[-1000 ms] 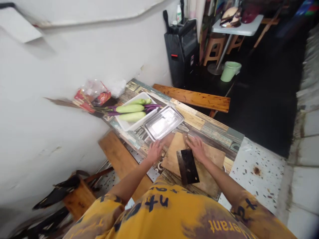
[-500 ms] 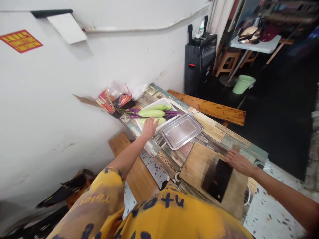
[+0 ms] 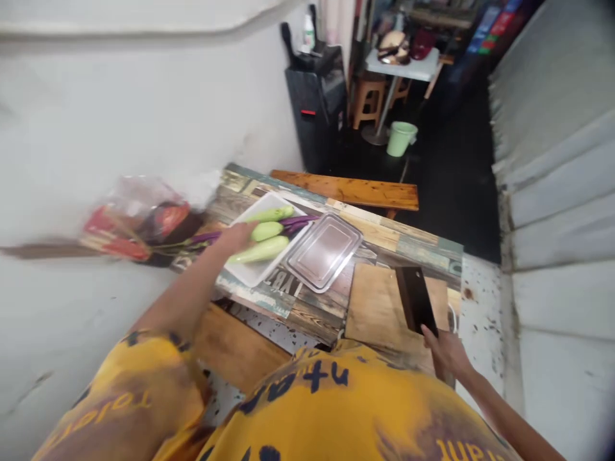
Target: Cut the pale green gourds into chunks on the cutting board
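My left hand (image 3: 236, 238) reaches into a white tray (image 3: 245, 274) and closes on a pale green vegetable (image 3: 265, 231). Other green ones (image 3: 262, 251) and purple eggplants (image 3: 294, 223) lie beside it in the tray. My right hand (image 3: 444, 351) grips the handle of a dark cleaver (image 3: 416, 299). The blade lies flat on a wooden cutting board (image 3: 377, 307) near the table's front edge. An empty steel tray (image 3: 323, 252) sits between the white tray and the board.
The patterned table (image 3: 408, 246) stands against a white wall. Plastic bags with red packets (image 3: 139, 224) lie at its left end. Wooden benches (image 3: 346, 189) run along both sides. Beyond are a black cabinet (image 3: 314, 102), a green bucket (image 3: 400, 137) and stools.
My left hand went from the board's edge to the white tray and onto a green vegetable. My right hand slid back along the cleaver to its handle. The camera swung sideways.
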`<state>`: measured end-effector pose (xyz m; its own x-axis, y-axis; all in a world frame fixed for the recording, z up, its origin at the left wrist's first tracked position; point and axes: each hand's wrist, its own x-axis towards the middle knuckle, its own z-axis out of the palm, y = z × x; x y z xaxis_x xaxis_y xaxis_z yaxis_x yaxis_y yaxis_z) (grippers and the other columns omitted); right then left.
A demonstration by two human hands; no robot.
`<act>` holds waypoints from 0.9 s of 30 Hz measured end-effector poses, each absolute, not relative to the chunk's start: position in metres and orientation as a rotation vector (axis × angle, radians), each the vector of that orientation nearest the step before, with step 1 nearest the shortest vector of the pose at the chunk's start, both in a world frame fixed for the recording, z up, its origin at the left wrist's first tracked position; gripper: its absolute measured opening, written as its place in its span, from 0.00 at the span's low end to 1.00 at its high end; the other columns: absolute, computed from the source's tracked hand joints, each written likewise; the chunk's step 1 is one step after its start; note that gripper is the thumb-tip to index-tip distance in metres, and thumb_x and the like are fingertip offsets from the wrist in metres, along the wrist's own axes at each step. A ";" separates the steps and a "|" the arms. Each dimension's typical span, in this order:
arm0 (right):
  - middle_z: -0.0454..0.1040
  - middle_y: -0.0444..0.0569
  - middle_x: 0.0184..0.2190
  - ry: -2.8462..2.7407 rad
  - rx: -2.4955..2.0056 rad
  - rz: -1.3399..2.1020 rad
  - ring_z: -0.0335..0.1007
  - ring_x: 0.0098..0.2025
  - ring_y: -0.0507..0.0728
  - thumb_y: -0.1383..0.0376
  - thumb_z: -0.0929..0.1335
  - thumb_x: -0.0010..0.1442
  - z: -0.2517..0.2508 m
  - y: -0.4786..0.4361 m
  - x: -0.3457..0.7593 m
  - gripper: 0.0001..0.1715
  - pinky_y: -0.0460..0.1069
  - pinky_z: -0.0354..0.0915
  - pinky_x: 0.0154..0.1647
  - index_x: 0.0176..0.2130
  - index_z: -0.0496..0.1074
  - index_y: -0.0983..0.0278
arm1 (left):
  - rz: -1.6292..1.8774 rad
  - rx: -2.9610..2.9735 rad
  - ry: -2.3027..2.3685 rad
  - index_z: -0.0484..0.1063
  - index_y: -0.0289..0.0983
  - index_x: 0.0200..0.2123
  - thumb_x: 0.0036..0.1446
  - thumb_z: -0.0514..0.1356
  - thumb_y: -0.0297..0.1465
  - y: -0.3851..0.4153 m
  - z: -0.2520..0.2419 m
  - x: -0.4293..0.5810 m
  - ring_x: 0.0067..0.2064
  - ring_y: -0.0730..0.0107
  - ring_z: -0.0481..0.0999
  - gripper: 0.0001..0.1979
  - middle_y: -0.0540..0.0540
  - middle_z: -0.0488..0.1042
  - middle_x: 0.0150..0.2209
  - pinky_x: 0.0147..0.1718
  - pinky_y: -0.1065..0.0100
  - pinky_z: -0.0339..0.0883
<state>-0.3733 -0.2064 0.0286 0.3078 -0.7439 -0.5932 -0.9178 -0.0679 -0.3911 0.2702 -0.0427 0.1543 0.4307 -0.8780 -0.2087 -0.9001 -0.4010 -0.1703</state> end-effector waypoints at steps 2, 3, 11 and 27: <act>0.81 0.59 0.32 1.550 -1.766 0.201 0.80 0.41 0.66 0.46 0.58 0.65 0.027 -0.193 -0.371 0.29 0.55 0.68 0.45 0.31 0.75 0.62 | 0.036 -2.442 1.539 0.58 0.29 0.66 0.67 0.53 0.40 -0.032 0.157 0.261 0.54 0.61 0.73 0.30 0.41 0.75 0.52 0.56 0.60 0.65; 0.81 0.59 0.31 1.577 -1.701 0.162 0.80 0.41 0.65 0.47 0.58 0.66 0.028 -0.190 -0.371 0.29 0.54 0.69 0.44 0.35 0.77 0.64 | -0.023 -2.484 1.536 0.56 0.31 0.67 0.67 0.52 0.43 -0.028 0.159 0.248 0.55 0.60 0.72 0.31 0.42 0.75 0.53 0.57 0.59 0.65; 0.81 0.54 0.36 1.545 -1.783 0.077 0.80 0.32 0.59 0.61 0.59 0.70 0.051 -0.198 -0.369 0.23 0.50 0.67 0.36 0.58 0.68 0.66 | 0.517 -2.524 1.820 0.51 0.35 0.72 0.62 0.60 0.41 -0.084 0.094 -0.010 0.55 0.48 0.74 0.40 0.35 0.74 0.55 0.55 0.56 0.67; 0.81 0.61 0.40 1.225 -2.047 0.481 0.79 0.40 0.62 0.64 0.55 0.74 0.064 -0.190 -0.405 0.18 0.50 0.61 0.36 0.57 0.63 0.69 | 0.779 -2.402 1.709 0.52 0.26 0.71 0.62 0.60 0.36 -0.110 0.003 -0.154 0.54 0.48 0.73 0.39 0.29 0.73 0.51 0.55 0.58 0.65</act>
<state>-0.4054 -0.1901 0.0637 0.4855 -0.6164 -0.6200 -0.8736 -0.3139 -0.3719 -0.1544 -0.1098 0.0025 0.2430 -0.8576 -0.4533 -0.9048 -0.3689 0.2128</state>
